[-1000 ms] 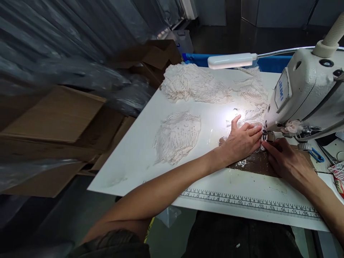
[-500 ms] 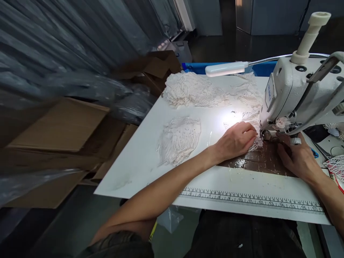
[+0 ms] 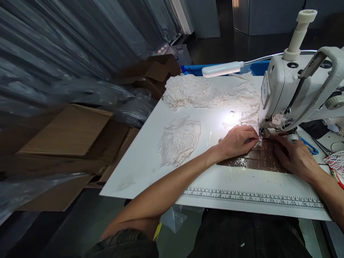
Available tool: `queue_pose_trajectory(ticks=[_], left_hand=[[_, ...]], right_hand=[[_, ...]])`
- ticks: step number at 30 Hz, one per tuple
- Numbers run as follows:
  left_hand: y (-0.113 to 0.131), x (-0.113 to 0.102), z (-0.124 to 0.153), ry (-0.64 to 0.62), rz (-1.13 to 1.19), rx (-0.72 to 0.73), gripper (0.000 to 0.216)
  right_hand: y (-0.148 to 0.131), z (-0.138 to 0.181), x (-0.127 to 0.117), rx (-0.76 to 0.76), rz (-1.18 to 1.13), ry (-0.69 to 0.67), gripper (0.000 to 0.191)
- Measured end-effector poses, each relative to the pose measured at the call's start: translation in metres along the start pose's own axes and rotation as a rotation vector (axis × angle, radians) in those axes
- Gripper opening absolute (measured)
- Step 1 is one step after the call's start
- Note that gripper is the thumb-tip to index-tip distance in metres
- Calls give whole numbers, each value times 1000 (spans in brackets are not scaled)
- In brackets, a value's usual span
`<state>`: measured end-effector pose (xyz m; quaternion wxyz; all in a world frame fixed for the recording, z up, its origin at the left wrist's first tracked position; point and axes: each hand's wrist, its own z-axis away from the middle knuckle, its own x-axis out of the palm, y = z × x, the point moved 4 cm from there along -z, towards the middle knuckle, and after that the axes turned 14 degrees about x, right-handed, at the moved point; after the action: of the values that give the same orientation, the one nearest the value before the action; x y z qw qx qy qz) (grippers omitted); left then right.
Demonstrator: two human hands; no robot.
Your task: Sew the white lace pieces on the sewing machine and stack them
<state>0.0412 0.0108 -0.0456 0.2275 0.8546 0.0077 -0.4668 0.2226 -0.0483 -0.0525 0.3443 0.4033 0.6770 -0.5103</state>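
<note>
White lace fabric (image 3: 248,117) runs over the table to the needle area of a white sewing machine (image 3: 278,80). My left hand (image 3: 239,140) is closed on the lace edge just left of the presser foot, thumb and fingers pinched together. On the right, my right hand (image 3: 297,156) rests beside the foot on the brown taped plate (image 3: 254,159). Its index finger and thumb stretch toward the needle with a gap between them; the machine partly hides the other fingers. A small pale fabric flower (image 3: 278,119) hangs on the machine head.
Two lace piles, one at the back (image 3: 190,91) and one in front (image 3: 181,139), lie on the white table. A lamp (image 3: 223,69) shines above. A ruler strip (image 3: 251,199) follows the front edge. Blue-handled snips (image 3: 309,146) lie right; cardboard boxes (image 3: 67,129) stand left.
My right hand has shifted left, its index finger now showing nearer the needle. Less lace shows beside my left fingertips. The whole view has turned slightly.
</note>
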Motion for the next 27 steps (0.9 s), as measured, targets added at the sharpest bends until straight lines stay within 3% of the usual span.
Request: queue_pose_trajectory(ticks=[8, 13, 17, 24, 27], left_hand=[[1, 8, 2, 31, -195, 114, 24], [7, 10, 3, -35, -390, 221, 31], [9, 8, 4, -117, -417, 265, 31], [12, -4, 5, -62, -455, 311, 28], [15, -5, 8, -187, -384, 386, 25]], right_hand=[[2, 2, 3, 10, 10, -5, 40], [3, 1, 3, 27, 33, -12, 39], [4, 0, 2, 20, 18, -13, 35], [2, -5, -15, 42, 1, 148, 29], [11, -9, -29, 72, 9, 246, 28]])
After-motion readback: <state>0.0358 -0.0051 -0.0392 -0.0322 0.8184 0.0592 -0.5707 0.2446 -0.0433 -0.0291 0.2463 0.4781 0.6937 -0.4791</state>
